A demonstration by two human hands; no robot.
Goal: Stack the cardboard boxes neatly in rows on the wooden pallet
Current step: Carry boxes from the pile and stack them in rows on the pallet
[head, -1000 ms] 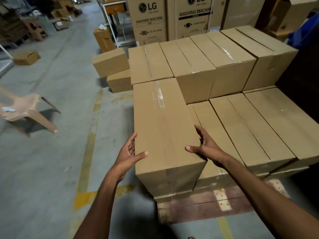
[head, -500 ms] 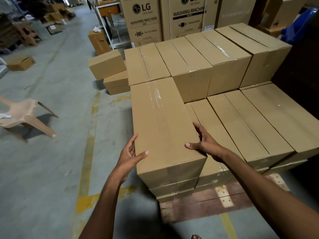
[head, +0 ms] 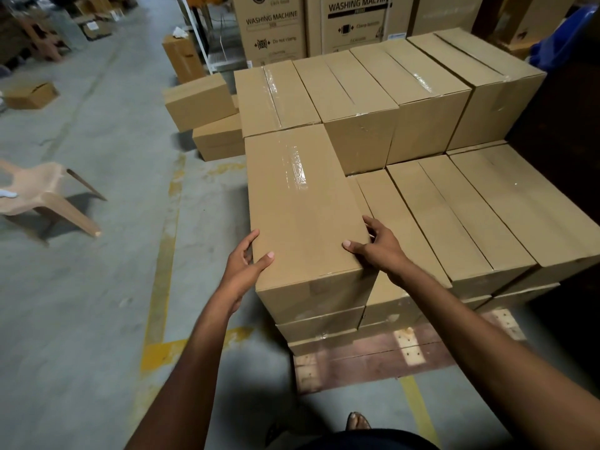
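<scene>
A warehouse floor [head: 97, 222] of grey concrete with yellow lines runs past a wooden pallet [head: 373, 355]; washing machine cartons [head: 272, 27] stand behind it, and a plastic chair [head: 42, 193] stands to the left. In the head view the top box [head: 302, 206] sits at the pallet's near left corner on lower boxes, its far end against the taller back row [head: 357, 102]; the left hand [head: 243, 271] and right hand [head: 380, 251] clasp its near corners, thumbs on top, fingers [head: 373, 226] curled down the sides, probably to square it flush with the front row [head: 454, 216].
</scene>
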